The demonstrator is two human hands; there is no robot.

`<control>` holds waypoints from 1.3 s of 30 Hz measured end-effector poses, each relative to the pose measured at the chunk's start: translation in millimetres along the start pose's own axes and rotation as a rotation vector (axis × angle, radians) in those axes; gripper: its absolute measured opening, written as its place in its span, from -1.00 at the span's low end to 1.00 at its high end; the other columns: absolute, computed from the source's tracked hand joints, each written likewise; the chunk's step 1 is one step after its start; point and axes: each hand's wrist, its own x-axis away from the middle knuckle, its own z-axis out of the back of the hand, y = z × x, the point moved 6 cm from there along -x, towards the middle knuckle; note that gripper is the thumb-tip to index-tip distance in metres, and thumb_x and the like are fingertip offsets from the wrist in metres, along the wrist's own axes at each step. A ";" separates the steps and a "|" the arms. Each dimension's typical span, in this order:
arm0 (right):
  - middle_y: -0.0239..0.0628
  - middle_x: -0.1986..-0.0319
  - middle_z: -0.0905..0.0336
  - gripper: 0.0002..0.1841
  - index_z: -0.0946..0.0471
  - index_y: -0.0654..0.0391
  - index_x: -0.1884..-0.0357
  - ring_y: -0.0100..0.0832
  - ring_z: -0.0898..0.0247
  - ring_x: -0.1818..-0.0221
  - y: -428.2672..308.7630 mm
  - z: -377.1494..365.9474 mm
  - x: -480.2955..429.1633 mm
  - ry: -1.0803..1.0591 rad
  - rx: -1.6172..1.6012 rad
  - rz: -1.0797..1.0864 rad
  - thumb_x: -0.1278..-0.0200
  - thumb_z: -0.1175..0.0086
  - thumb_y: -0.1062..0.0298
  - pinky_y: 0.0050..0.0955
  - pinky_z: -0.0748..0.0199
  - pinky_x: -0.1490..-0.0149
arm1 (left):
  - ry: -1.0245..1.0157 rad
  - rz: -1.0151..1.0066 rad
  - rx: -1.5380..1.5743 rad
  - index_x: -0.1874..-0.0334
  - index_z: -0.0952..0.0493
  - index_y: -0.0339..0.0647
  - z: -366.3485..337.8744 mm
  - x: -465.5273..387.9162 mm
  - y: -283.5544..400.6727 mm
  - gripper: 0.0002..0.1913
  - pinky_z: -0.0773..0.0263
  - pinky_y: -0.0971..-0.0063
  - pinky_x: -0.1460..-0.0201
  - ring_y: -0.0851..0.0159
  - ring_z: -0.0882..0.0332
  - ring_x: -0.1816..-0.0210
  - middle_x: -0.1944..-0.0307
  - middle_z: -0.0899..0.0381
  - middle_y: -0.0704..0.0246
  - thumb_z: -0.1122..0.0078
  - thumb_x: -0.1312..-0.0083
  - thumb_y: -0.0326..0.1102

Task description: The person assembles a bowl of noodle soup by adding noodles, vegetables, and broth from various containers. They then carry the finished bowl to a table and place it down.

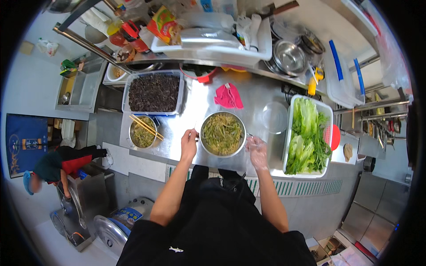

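Note:
A round steel pot [203,141] stands before me near the front edge of the steel table. It holds chopped green vegetable mixed with pale shreds [222,133]. My left hand [189,144], bare, has its fingers on the pot's left handle. On the other side, my right hand [258,153] wears a clear plastic glove and grips the right handle, which its fingers partly hide. Further left sits a smaller steel pot [130,139] with a similar mix, and wooden chopsticks [146,127] lie across its rim.
Behind are a tub of dark shredded food [153,93], a pink cloth [229,96] and a round clear lid [274,117]. A white basket of leafy greens [285,159] stands right. A loaded shelf [213,63] overhangs the back. Another person [75,163] bends at far left.

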 end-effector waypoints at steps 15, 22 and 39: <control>-0.29 0.58 -0.53 -0.73 -0.57 0.27 0.22 -0.50 -0.42 0.54 -285.9 -66.8 146.4 -0.175 -0.413 0.314 -0.53 -0.17 0.23 -0.39 -0.54 0.28 | 0.062 -0.744 0.362 0.27 -0.48 -0.32 160.4 145.9 289.7 -0.73 -0.30 0.55 0.01 0.45 -0.38 0.17 0.25 -0.45 0.39 0.03 -0.64 -0.32; -0.30 0.70 -0.44 -0.65 -0.53 0.28 0.29 -0.52 -0.35 0.73 -320.1 -78.7 195.3 -0.094 -0.426 0.404 -0.53 -0.17 0.15 -0.51 -0.54 0.44 | 0.048 -0.853 0.426 0.32 -0.45 -0.34 188.3 173.6 321.9 -0.70 -0.30 0.48 0.03 0.39 -0.36 0.21 0.29 -0.43 0.33 0.04 -0.63 -0.33; -0.57 0.85 -0.22 -0.67 -0.39 0.13 0.23 -0.59 -0.18 0.82 -364.4 -98.2 248.4 -0.331 -0.614 0.725 -0.72 0.27 0.18 -0.65 -0.29 0.61 | 0.135 -1.058 0.686 0.39 -0.40 -0.11 209.8 224.7 357.3 -0.62 -0.33 0.43 0.20 0.43 -0.28 0.40 0.42 -0.38 0.38 0.03 -0.61 -0.06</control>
